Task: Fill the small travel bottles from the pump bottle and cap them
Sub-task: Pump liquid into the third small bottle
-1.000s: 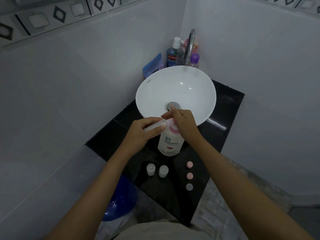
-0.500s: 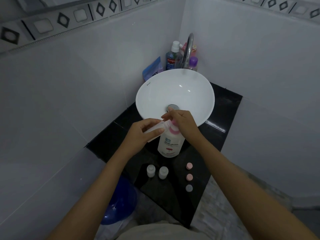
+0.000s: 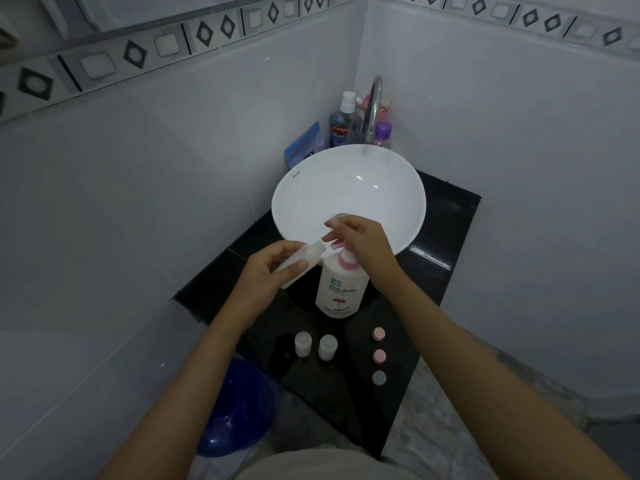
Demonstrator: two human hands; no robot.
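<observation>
Two small translucent travel bottles stand uncapped side by side on the glossy black stone counter (image 3: 446, 237), one (image 3: 302, 344) to the left of the other (image 3: 328, 346), near its front edge. To their right, well apart from them, three small round caps lie in a row running toward the person: a pink cap (image 3: 379, 333) farthest, a second pink cap (image 3: 379, 356) in the middle, and a grey cap (image 3: 379, 377) nearest.

Behind these stands the white pump bottle with a pink collar and pump head (image 3: 341, 289), upright on the counter just in front of the round white ceramic basin (image 3: 304, 199). The left hand (image 3: 273, 268) is curled around a third translucent travel bottle (image 3: 301, 263), gripping it between thumb and fingers and holding it tilted, its open mouth pointing up and to the right at the pink nozzle. The right hand (image 3: 363, 245) rests over the pump head with the fingers loosely bent (whether it is pressing down cannot be told), and grips nothing else.

At the back corner, behind the basin, a curved chrome tap (image 3: 374, 98) rises among a blue mouthwash bottle (image 3: 341, 128), a small purple-capped bottle (image 3: 382, 133) and a blue pouch (image 3: 304, 147). A blue plastic basin (image 3: 235, 410) sits on the floor below the counter's left side.
</observation>
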